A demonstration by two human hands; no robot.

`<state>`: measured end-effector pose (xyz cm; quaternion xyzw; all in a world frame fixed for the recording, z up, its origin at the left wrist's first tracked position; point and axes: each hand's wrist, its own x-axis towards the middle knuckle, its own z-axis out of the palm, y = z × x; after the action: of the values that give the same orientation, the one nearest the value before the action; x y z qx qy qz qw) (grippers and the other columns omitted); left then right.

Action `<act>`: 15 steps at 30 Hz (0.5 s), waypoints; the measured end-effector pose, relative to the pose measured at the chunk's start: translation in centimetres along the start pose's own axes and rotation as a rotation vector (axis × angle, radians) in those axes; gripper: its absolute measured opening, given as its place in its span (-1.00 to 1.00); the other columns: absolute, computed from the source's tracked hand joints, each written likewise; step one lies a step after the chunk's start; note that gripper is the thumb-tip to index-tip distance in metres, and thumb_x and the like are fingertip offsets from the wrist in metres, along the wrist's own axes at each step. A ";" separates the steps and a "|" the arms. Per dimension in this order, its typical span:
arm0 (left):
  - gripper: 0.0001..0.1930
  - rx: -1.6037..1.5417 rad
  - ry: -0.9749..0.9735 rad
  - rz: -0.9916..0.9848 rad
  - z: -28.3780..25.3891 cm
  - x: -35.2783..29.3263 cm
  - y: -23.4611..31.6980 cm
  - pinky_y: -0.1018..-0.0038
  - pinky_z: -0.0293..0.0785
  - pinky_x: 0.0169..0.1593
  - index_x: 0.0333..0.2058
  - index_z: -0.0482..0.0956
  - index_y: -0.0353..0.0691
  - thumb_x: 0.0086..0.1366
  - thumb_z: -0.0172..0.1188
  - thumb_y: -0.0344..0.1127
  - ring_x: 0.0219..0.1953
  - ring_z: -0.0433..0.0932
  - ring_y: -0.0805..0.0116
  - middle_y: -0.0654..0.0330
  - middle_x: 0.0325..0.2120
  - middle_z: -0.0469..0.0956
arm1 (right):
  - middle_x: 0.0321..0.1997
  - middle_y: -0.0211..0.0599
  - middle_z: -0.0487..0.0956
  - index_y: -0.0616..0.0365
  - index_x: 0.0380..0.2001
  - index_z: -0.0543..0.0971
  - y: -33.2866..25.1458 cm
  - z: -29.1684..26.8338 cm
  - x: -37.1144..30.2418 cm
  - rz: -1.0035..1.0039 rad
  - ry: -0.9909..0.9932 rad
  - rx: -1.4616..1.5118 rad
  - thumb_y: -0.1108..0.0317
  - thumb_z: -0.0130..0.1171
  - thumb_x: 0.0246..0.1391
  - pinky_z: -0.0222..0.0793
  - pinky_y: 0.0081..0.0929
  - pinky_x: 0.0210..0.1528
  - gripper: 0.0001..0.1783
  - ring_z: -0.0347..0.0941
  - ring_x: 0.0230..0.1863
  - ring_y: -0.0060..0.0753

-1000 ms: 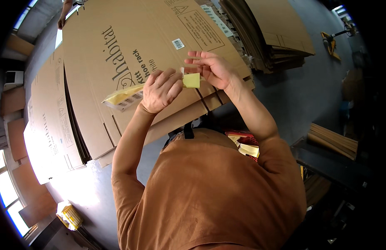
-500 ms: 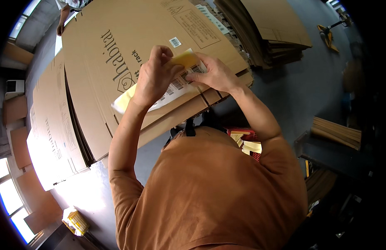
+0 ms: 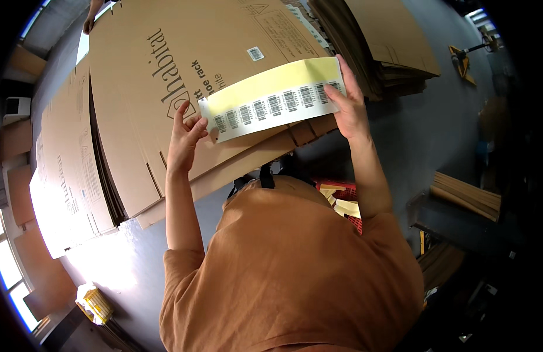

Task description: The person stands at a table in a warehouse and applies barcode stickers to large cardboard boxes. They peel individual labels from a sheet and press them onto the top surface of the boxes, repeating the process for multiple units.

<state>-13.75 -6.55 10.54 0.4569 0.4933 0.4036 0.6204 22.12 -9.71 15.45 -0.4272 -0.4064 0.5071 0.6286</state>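
Note:
A long strip of barcode labels (image 3: 268, 79), with a bare yellow band along its far side and a row of labels along its near side, is stretched between my hands. My right hand (image 3: 350, 111) grips its right end, thumb on top and fingers behind. At the strip's left end, the thumb and a finger of my left hand (image 3: 186, 141) come together at the edge, while the index finger stands apart. Beneath lies a large flat brown carton (image 3: 125, 105) with dark print and a small white barcode label (image 3: 255, 54) stuck on it.
More flattened cartons (image 3: 66, 170) lie on the left, and another stack (image 3: 394, 35) stands at the far right. A red basket (image 3: 355, 224) with yellow scraps sits by my body. At the far left edge, another person's hand (image 3: 88, 24) shows. A yellow pallet jack (image 3: 462, 64) stands farther right.
My hands have moved apart, left hand to the left and right hand to the right. The label strip, bunched between them before, is now spread out and faces up.

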 end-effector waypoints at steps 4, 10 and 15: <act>-0.16 -0.102 -0.006 0.093 2.0 -1.6 1.2 0.52 0.51 -0.14 0.36 0.02 -0.19 0.18 0.29 -0.52 -0.21 0.57 0.43 0.14 -0.23 0.56 | 0.40 -0.24 0.26 0.04 0.36 0.25 0.6 -1.1 -0.3 -0.046 0.038 -0.125 0.57 0.17 0.12 0.20 -0.49 0.29 -0.27 0.22 0.33 -0.45; -0.42 -0.009 -0.063 0.045 1.9 -1.4 1.4 0.58 0.50 -0.22 0.14 0.45 -0.29 0.09 0.32 -0.61 -0.30 0.56 0.52 0.21 -0.28 0.60 | 0.18 -0.34 0.48 0.07 0.19 0.50 -0.1 -3.6 -1.0 0.148 -0.097 -0.202 0.55 0.27 0.07 0.39 -0.58 0.09 -0.43 0.42 0.06 -0.56; -0.52 0.237 -0.102 0.039 1.6 -1.4 1.8 0.54 0.55 -0.19 0.05 0.54 -0.38 0.10 0.31 -0.63 -0.25 0.59 0.49 0.12 -0.18 0.63 | 0.09 -0.30 0.54 0.18 0.20 0.46 -1.9 -4.0 -2.0 0.213 -0.145 -0.394 0.57 0.29 0.04 0.50 -0.54 0.03 -0.41 0.49 -0.05 -0.55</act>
<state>-12.56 -7.69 12.73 0.5566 0.4962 0.3308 0.5783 26.15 -12.37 15.87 -0.5446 -0.4944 0.5108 0.4451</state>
